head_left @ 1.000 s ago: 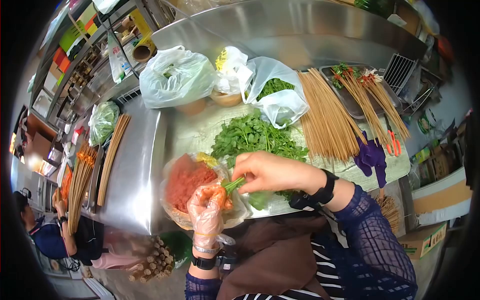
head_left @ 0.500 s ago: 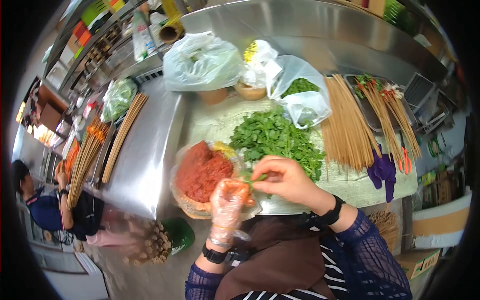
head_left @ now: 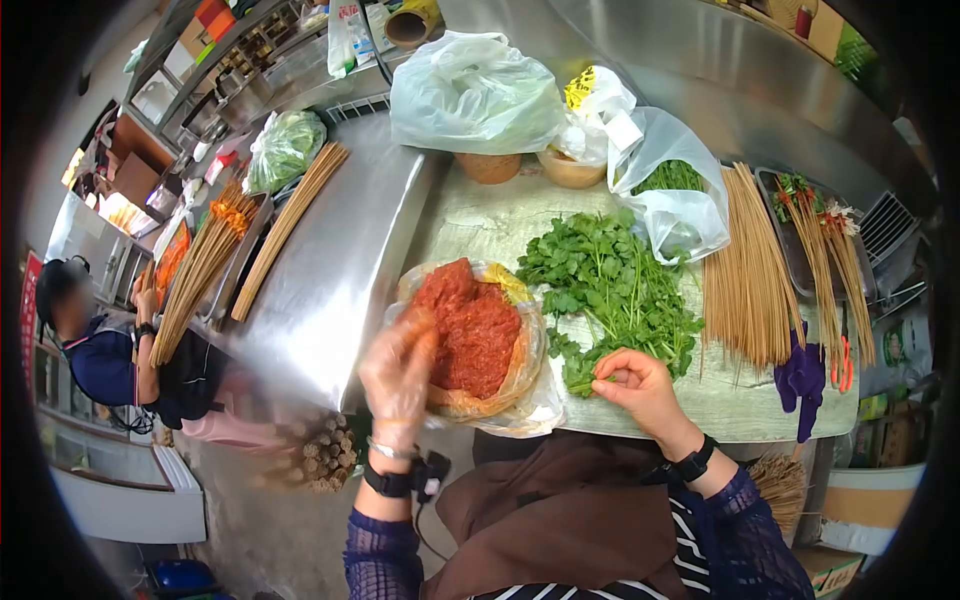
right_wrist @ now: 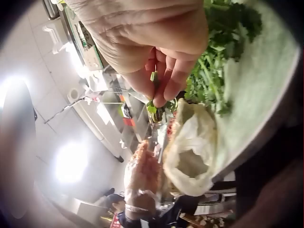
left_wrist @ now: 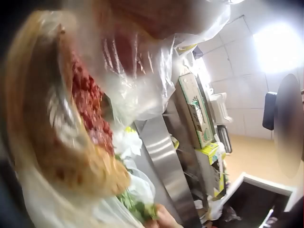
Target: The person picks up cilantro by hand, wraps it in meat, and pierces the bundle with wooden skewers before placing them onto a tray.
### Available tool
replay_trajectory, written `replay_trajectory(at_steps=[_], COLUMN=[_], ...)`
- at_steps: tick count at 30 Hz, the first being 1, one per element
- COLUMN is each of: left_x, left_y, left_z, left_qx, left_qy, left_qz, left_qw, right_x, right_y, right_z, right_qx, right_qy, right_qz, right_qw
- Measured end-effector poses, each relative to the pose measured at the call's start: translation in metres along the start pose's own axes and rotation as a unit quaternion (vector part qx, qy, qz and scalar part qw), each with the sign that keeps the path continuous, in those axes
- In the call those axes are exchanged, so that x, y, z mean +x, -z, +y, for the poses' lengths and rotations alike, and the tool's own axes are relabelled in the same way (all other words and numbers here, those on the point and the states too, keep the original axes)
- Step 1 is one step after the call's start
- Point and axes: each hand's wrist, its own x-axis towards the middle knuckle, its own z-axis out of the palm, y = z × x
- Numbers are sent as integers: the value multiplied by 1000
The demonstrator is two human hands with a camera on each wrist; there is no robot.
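Green leafy coriander pile (head_left: 610,275): it lies on the pale green bench (head_left: 480,225), in the middle part, and its long axis slants from the far edge at left toward the front edge at right.
Right hand (head_left: 650,395): bare, near the front edge, with thumb and fingers pinching a small green leafy sprig (right_wrist: 151,108). It is the nearer hand to the pile, which lies just beyond the fingertips; if they touch it, I cannot tell.
Left hand (head_left: 393,375): covered by a clear plastic glove, blurred, with fingertips over the left rim of the bowl; if they hold or touch something, I cannot tell.
Red minced paste (head_left: 475,340): it is heaped in a round, brownish, plastic-lined bowl (head_left: 528,360) near the front edge, between the two hands, so to the right of the left hand and to the left of the right hand.
Thin tan wooden skewers (head_left: 750,275): to the right of the pile, lengthwise from far edge toward front edge.
Purple cloth-like glove (head_left: 800,380): near the front right corner.
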Motion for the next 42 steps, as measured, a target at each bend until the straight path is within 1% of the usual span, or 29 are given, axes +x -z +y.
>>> replay_trajectory(at_steps=[1, 2, 5, 6, 9, 10, 13, 16, 17, 18, 19, 20, 23, 24, 26, 28, 31, 32, 35, 38, 42], left_x=[14, 23, 46, 53, 66, 69, 78, 81, 81, 81, 81, 82, 76, 72, 64, 54, 45, 41, 33, 26, 22], left_y=[3, 2, -5, -6, -14, -16, -15, -15, -13, -11, -7, 0, 16, 20, 22, 24, 20, 19, 18, 16, 17], left_z=[-2, 5, 4, 4, 6, 4, 7, -16, -22, -25, -25, -24, -10, -9, -4, 4, 14, 5, 8, 0, 7], left_qx=[85, 103, 196, 238, 226, 246, 243, 225, 130, 34, -63, -125, -262, -292, -380, -467, -513, -511, -514, -533, -512], left_qy=[-37, -12, -12, 6, 4, 12, 75, 91, 131, 170, 206, 265, 295, 289, 282, 272, 267, 255, 266, 255, 268], left_qz=[-5, -6, -65, -101, -108, -112, -171, -185, -182, -178, -173, -161, -122, -114, -101, -98, -82, -73, -55, -43, -75], left_qw=[996, 995, 978, 966, 968, 963, 952, 952, 966, 969, 961, 942, 911, 904, 875, 836, 812, 818, 813, 805, 813], right_x=[-1, -1, -4, -3, -1, -1, -1, -2, -2, -2, -2, -2, -3, -3, -2, -2, -2, -2, -1, -1, -1], right_y=[3, 5, 8, 8, 11, 11, 12, 11, 12, 12, 13, 13, 12, 12, 11, 10, 10, 10, 10, 10, 10], right_z=[8, 15, 24, 23, 24, 25, 25, 23, 22, 22, 21, 20, 21, 22, 22, 21, 23, 23, 22, 24, 23], right_qx=[0, -6, -18, -16, -24, -27, -25, -18, -22, -25, -28, -28, -31, -34, -38, -42, -34, -31, -27, -33, -46], right_qy=[-3, 0, 0, -6, -8, -6, -4, -8, -8, -7, -6, -4, 2, 4, 5, 2, 1, -2, -7, -9, -15], right_qz=[0, 1, 2, 1, -8, -12, -15, -14, -16, -19, -20, -18, -16, -17, -18, -16, -16, -17, -19, -19, -21], right_qw=[1000, 1000, 1000, 1000, 1000, 1000, 1000, 1000, 1000, 999, 999, 999, 999, 999, 999, 999, 999, 999, 999, 999, 999])
